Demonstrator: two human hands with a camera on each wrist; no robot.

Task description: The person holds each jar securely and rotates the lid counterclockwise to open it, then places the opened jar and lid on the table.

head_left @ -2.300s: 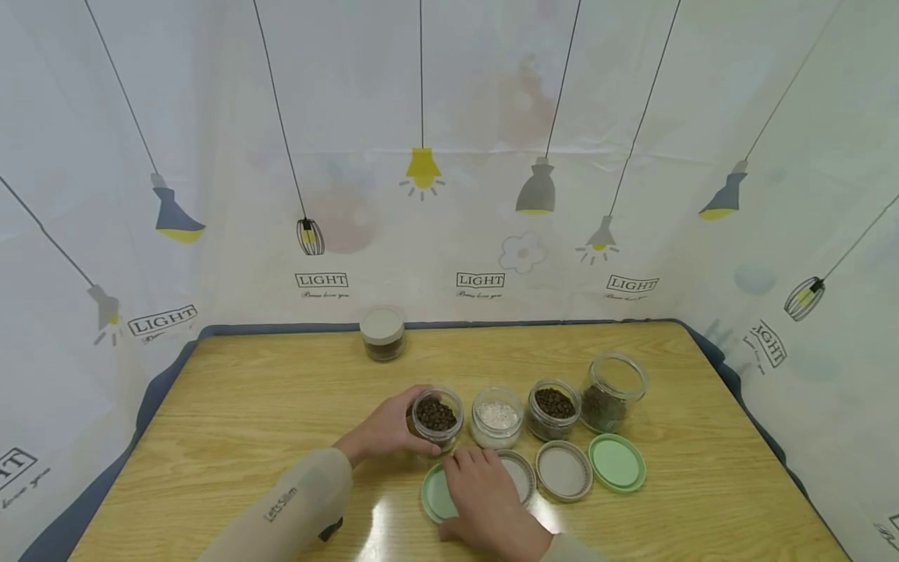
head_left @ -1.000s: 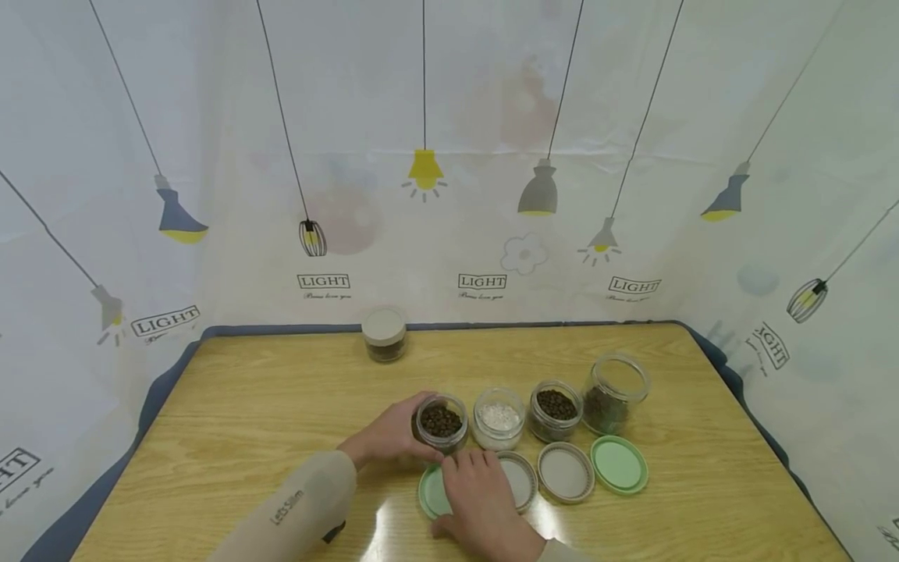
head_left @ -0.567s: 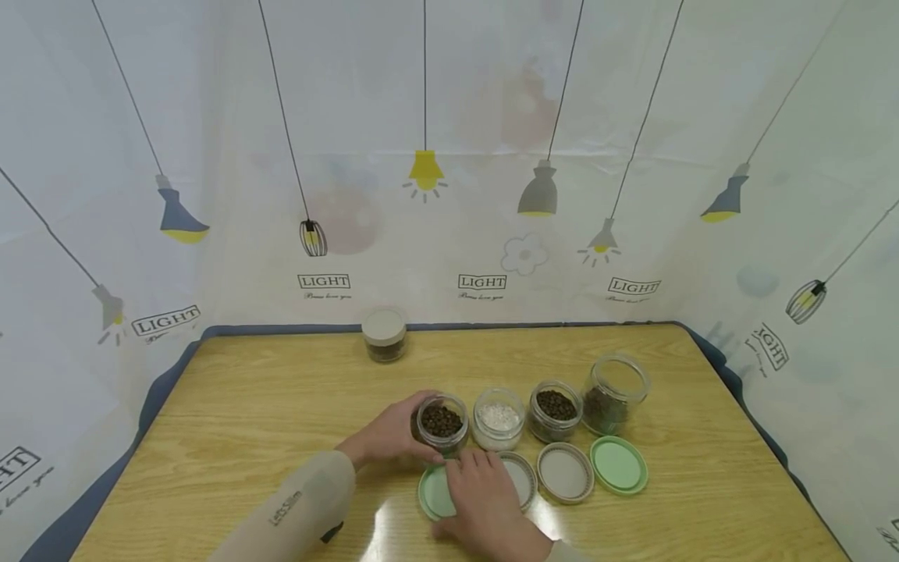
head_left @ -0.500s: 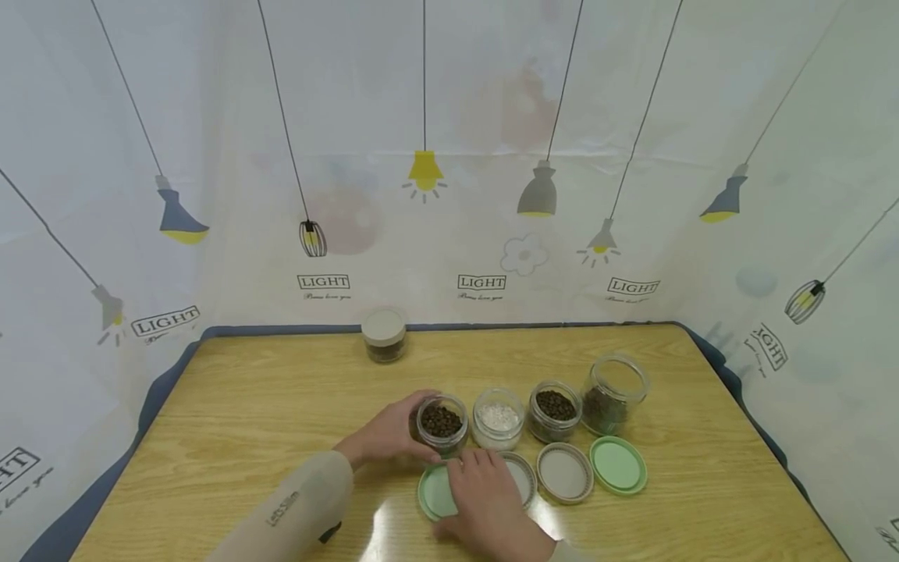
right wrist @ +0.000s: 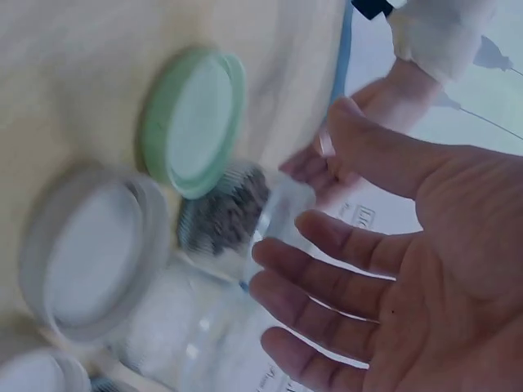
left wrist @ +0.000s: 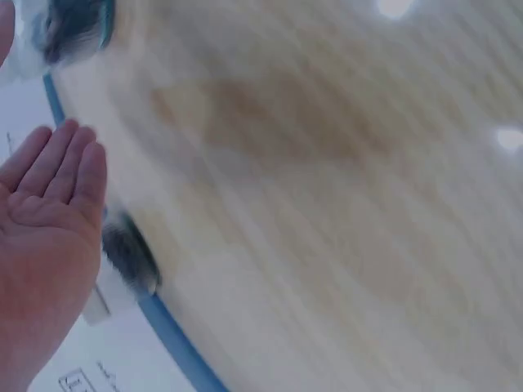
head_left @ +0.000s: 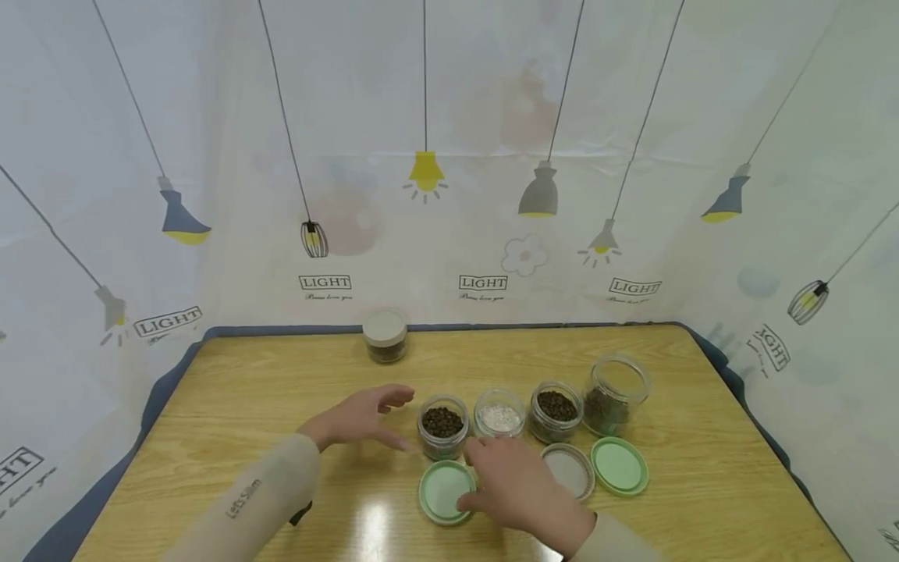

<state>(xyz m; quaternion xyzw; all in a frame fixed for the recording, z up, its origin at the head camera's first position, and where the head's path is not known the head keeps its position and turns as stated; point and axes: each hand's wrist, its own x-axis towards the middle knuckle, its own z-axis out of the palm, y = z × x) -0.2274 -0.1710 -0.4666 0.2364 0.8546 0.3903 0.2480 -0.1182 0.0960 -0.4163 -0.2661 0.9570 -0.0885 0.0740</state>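
My left hand (head_left: 361, 417) is held left of a glass jar (head_left: 442, 425) of dark brown bean-like pieces, fingers spread and apart from it. The left wrist view shows the bare palm of this left hand (left wrist: 49, 212). A green lid (head_left: 442, 488) lies just in front of that jar. Over the lids hovers my right hand (head_left: 516, 480), its thumb near the green lid's right edge. In the right wrist view the fingers of this right hand (right wrist: 400, 278) are loosely bent, holding nothing. A grey lid (right wrist: 33, 245) beneath it is hidden in the head view.
To the right stand a jar of white grains (head_left: 499, 417), another jar of dark pieces (head_left: 555, 406) and a taller open jar (head_left: 605, 410). A grey lid (head_left: 572, 472) and a second green lid (head_left: 620, 466) lie before them. One lidded jar (head_left: 385, 337) stands at the back.
My left hand has let go of the dark-filled jar and drawn back to the left. My right hand has shifted right, uncovering more of the green lid. The jars stay in place.
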